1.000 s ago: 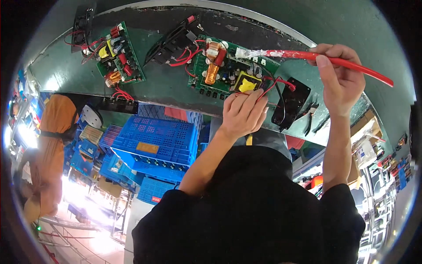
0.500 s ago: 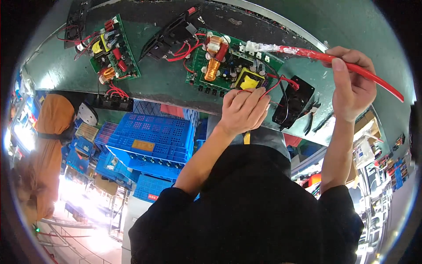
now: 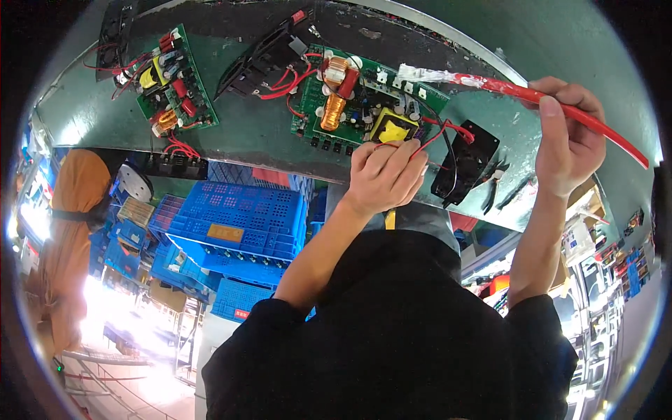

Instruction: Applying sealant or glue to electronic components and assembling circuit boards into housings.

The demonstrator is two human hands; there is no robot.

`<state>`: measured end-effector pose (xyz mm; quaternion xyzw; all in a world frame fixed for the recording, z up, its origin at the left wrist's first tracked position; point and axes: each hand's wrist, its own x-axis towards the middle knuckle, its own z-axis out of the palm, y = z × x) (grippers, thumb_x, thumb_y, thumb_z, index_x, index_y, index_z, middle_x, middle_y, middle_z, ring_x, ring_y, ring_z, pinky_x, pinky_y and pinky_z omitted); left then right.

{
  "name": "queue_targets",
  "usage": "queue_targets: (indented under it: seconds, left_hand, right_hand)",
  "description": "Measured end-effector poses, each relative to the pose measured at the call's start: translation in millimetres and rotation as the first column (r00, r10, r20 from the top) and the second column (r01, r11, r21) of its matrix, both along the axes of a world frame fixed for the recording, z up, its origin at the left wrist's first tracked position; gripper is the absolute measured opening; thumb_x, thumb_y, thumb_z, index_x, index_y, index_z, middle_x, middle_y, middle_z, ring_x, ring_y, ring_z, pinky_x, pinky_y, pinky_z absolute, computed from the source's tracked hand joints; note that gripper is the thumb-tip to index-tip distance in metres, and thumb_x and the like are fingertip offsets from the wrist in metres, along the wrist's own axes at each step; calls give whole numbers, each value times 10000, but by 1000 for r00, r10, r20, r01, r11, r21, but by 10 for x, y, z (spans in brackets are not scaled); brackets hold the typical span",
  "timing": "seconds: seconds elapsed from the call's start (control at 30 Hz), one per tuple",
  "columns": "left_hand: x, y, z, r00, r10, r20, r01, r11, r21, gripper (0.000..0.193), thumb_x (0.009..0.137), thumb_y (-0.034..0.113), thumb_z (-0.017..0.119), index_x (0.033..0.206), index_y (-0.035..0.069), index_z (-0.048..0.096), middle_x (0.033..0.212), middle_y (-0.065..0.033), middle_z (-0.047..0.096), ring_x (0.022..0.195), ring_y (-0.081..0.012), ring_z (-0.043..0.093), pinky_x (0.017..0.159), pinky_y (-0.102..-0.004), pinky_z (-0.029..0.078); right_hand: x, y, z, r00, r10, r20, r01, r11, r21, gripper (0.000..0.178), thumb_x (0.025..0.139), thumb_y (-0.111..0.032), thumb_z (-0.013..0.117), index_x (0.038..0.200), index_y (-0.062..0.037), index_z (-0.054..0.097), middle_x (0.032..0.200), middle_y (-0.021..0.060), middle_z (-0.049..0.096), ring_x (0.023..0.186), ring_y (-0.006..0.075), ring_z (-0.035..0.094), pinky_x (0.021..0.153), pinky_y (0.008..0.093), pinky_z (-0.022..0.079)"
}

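The fingertips of the left hand (image 3: 387, 175) are being hidden by its own curled knuckles; the fingers are being kept bunched, but whether a red wire (image 3: 435, 138) is being pinched there cannot be told. Part of the near edge of the circuit board (image 3: 306, 105) is being covered by this hand. By the right hand (image 3: 570, 143), closed with the thumb on top, a brush (image 3: 504, 87) is being gripped around its red handle; its white-smeared end is being held over the board's far right corner, and whether contact is being made is hard to make out. To the right of the left hand, a black box (image 3: 472, 157) is being crossed by a dark cable, with cutters (image 3: 493, 187) lying just beside it. On the left, a black panel (image 3: 259, 59) and a second board (image 3: 199, 94) are being supported by the bench (image 3: 252, 133). Below, blue crates (image 3: 238, 210) are being partly blocked by the left forearm.
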<state>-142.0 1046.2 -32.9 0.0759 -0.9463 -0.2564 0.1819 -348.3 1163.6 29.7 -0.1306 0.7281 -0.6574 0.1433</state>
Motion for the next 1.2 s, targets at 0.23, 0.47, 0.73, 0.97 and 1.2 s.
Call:
queue_targets:
  seconds: [0.23, 0.47, 0.73, 0.97, 1.2]
  left_hand:
    - [16, 6, -22, 1000, 5, -13, -4, 1000, 9, 279, 687, 214, 659, 959, 168, 612, 1063, 29, 580, 903, -146, 477, 796, -331, 360]
    - [5, 2, -32, 999, -5, -31, 5, 1000, 21, 278, 687, 213, 657, 958, 170, 612, 1066, 30, 579, 900, -147, 472, 792, -333, 359]
    - [15, 5, -37, 1000, 0, -17, 0, 1000, 4, 280, 695, 212, 658, 969, 178, 605, 1062, 37, 581, 902, -145, 459, 789, -333, 358]
    - [24, 8, -36, 1000, -6, -10, 6, 1000, -1, 276, 696, 211, 658, 966, 181, 608, 1064, 37, 582, 897, -145, 463, 795, -334, 356]
    - [16, 23, -36, 1000, 1, -10, -1, 1000, -6, 275, 707, 225, 651, 974, 177, 605, 1060, 26, 584, 904, -155, 464, 814, -343, 348]
  right_hand:
    - [47, 28, -22, 996, 83, 22, -83, 996, 13, 211, 804, 91, 578, 989, 47, 488, 950, 220, 616, 668, 65, 514, 605, 167, 435]
    - [22, 30, -14, 999, 37, -6, -37, 999, 31, 205, 804, 95, 573, 984, 46, 489, 956, 218, 613, 641, 43, 492, 555, 146, 397]
    - [18, 104, -19, 993, 89, 73, -92, 995, 41, 204, 818, 78, 539, 1013, 47, 489, 957, 235, 597, 811, 213, 597, 745, 320, 503]
    - [-32, 126, 7, 994, -97, 48, 94, 994, 54, 219, 784, 99, 582, 978, 41, 499, 953, 209, 619, 706, 77, 533, 619, 173, 437]
    - [16, 191, -46, 997, 25, 69, -26, 1000, 13, 216, 791, 95, 577, 984, 43, 494, 958, 215, 611, 757, 124, 572, 672, 213, 473]
